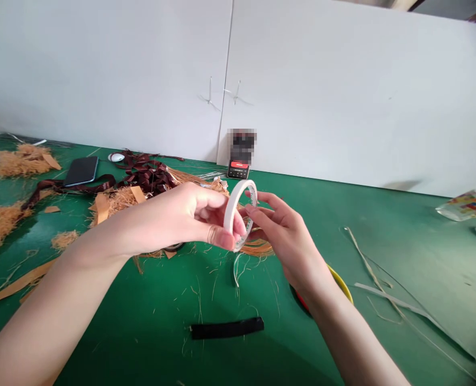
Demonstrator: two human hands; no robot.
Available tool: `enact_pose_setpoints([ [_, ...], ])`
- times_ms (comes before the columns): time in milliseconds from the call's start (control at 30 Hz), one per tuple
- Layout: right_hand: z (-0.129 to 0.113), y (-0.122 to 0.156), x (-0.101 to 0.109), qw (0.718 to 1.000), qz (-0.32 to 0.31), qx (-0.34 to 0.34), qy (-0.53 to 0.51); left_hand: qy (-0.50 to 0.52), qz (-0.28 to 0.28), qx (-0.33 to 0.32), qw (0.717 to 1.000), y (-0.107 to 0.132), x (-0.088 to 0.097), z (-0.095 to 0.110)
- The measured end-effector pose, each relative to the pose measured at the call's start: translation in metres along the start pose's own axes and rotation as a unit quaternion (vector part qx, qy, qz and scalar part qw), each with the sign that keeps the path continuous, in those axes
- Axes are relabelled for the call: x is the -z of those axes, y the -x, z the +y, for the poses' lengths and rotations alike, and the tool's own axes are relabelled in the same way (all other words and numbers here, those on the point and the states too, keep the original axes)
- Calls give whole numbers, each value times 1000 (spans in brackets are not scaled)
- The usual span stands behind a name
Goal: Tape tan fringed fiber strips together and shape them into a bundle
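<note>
Only the head view here, and we've got both hands up mid-frame around a narrow white tape roll [230, 212]. Our left hand [185, 217] reaches in from the lower left, its thumb [222, 238] and curled fingers [216, 201] pinched firmly on the roll's left side. Our right hand [282, 238] comes from the lower right, its bent fingers [262, 215] pressed against the roll's right side; we can't quite tell whether they hook through the hole. The roll stands on edge between the hands, tilted a little, with its short central axis running roughly left to right. The left hand is the closer one and has more of it.

The band looks smooth and matte, its inner rim slightly speckled. Beneath us lies a green work mat [113, 332], littered with loose fibres. At the upper left are shaggy tufts of ginger fibre [19, 163], a black smartphone [81, 171] and tangled dark red ribbon [145, 174]. A flat black strip [225, 328] lies below the hands, and a yellow-rimmed bowl [340, 284] is half hidden behind the right forearm. Long pale strips [391, 299] lie to the right, with white panels [342, 91] across the top.
</note>
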State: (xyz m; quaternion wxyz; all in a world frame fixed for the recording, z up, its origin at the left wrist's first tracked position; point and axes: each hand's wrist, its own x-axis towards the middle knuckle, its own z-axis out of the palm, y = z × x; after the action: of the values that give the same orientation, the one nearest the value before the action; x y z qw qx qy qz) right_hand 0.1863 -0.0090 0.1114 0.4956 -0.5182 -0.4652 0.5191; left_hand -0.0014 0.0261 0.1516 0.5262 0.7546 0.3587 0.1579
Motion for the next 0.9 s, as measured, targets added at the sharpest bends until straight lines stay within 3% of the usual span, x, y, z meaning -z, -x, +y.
enact_pose_setpoints([
  [133, -1, 0, 0, 999, -27, -32, 6, 57, -28, -17, 998, 1, 0, 0],
  [300, -4, 0, -2, 997, -23, -69, 14, 32, -35, -25, 999, 1, -2, 2],
  [700, -9, 2, 2, 994, -25, -53, 89, 91, -11, -9, 996, 6, -2, 8],
  [900, -6, -2, -2, 989, -40, -121, 73, 149, -23, -26, 988, 3, -7, 7],
])
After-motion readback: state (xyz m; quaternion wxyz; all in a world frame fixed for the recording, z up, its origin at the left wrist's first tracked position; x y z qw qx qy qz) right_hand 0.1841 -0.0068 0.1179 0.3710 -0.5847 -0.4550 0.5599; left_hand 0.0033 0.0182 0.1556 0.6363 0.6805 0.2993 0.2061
